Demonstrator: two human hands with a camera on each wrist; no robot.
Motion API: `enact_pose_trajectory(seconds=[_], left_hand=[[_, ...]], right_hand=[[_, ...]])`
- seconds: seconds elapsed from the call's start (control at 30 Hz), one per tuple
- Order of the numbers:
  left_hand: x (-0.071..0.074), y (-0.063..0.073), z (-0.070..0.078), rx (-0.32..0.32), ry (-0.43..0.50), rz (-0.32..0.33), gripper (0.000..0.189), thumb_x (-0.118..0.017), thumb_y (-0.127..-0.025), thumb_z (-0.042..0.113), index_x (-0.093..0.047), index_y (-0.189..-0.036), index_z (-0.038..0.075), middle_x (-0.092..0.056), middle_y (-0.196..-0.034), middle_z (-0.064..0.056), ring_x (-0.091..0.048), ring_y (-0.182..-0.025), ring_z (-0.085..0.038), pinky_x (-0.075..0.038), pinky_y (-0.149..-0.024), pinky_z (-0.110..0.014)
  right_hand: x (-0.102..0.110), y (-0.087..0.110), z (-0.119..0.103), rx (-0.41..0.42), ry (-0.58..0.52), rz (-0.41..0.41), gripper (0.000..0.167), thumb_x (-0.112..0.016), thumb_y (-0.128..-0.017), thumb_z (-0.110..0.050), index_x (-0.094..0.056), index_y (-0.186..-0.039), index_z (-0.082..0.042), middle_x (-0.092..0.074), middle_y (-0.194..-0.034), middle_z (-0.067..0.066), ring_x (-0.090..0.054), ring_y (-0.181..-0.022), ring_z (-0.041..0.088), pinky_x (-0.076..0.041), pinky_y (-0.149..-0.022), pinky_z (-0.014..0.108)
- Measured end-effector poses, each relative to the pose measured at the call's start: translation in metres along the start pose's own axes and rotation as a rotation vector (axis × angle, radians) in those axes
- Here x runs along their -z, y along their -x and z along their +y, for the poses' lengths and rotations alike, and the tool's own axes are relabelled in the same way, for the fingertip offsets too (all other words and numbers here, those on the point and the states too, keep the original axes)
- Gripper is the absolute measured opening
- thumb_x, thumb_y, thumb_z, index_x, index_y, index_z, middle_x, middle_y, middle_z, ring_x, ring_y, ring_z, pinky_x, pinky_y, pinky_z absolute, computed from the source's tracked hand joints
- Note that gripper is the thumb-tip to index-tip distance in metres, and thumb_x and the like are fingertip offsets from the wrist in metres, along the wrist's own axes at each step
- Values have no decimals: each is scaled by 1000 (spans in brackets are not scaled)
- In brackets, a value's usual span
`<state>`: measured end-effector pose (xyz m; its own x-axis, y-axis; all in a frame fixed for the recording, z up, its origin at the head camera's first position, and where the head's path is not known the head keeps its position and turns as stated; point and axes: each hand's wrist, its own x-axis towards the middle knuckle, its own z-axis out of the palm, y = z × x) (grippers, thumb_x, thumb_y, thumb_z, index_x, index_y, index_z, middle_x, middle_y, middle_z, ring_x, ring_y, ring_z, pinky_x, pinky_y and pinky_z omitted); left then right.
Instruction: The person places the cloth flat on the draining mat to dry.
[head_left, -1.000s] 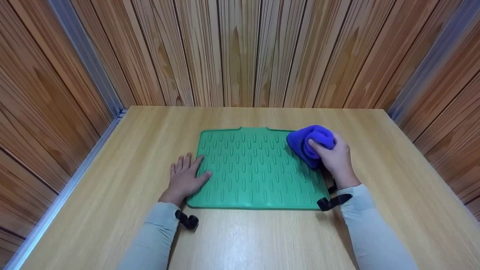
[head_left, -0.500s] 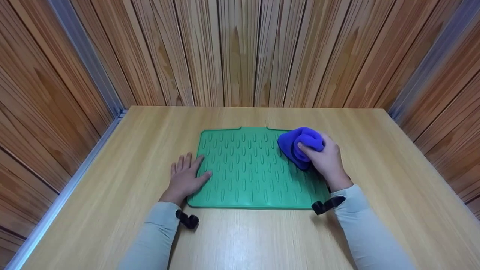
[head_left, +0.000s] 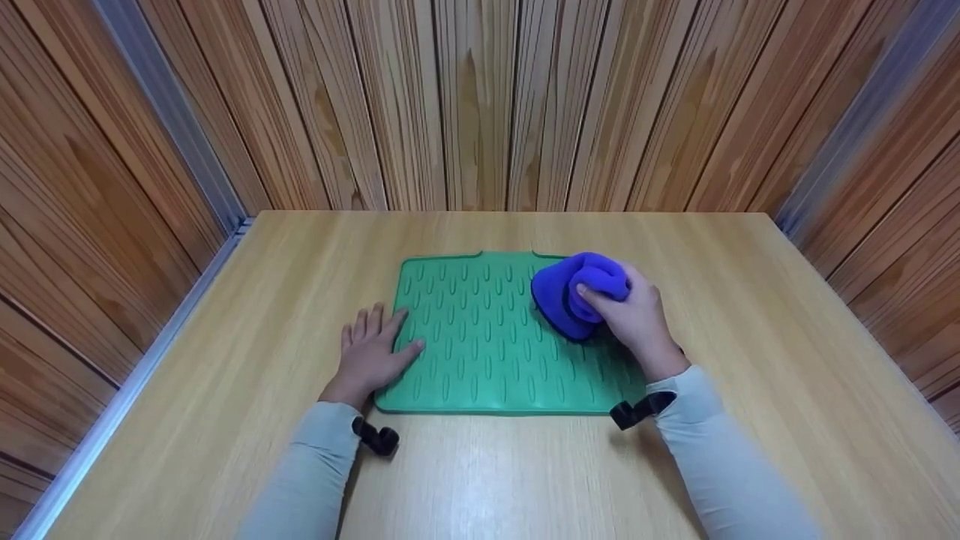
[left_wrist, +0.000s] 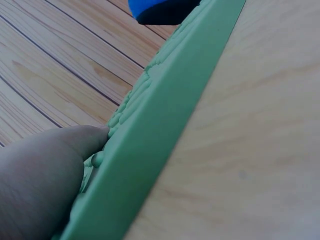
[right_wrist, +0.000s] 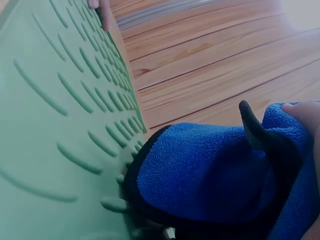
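- Sideways is the relation that matters: the blue cloth (head_left: 566,296) sits on the right part of the green mat (head_left: 480,345), toward its far edge, with a wide ridged stretch between it and the left hand (head_left: 371,358).
- The mat looks longer from side to side, while its raised ridges point away from the person.
- Nearest the cloth is the right hand (head_left: 637,315), pinching its bunched folds from the right side, thumb in front; the dark edging meets the ridges in the right wrist view.
- The left hand lies spread at the mat's left edge, thumb on the mat, other fingers mostly over the tabletop (head_left: 495,465).
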<state>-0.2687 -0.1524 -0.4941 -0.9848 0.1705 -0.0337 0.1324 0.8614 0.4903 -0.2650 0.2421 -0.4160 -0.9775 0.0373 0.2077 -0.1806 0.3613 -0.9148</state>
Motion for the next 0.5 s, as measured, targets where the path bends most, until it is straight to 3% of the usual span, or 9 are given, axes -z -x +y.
enact_pose_trajectory(seconds=[0.5], left_hand=[[1, 0, -1, -8, -3, 14, 77, -48, -99, 58, -26, -162, 18, -4, -168, -22, 5, -153, -44, 6, -118, -63]], right_hand=[[-27, -1, -7, 87, -6, 35, 56, -84, -84, -31, -61, -129, -5, -65, -124, 14, -61, -113, 29, -48, -98, 47]])
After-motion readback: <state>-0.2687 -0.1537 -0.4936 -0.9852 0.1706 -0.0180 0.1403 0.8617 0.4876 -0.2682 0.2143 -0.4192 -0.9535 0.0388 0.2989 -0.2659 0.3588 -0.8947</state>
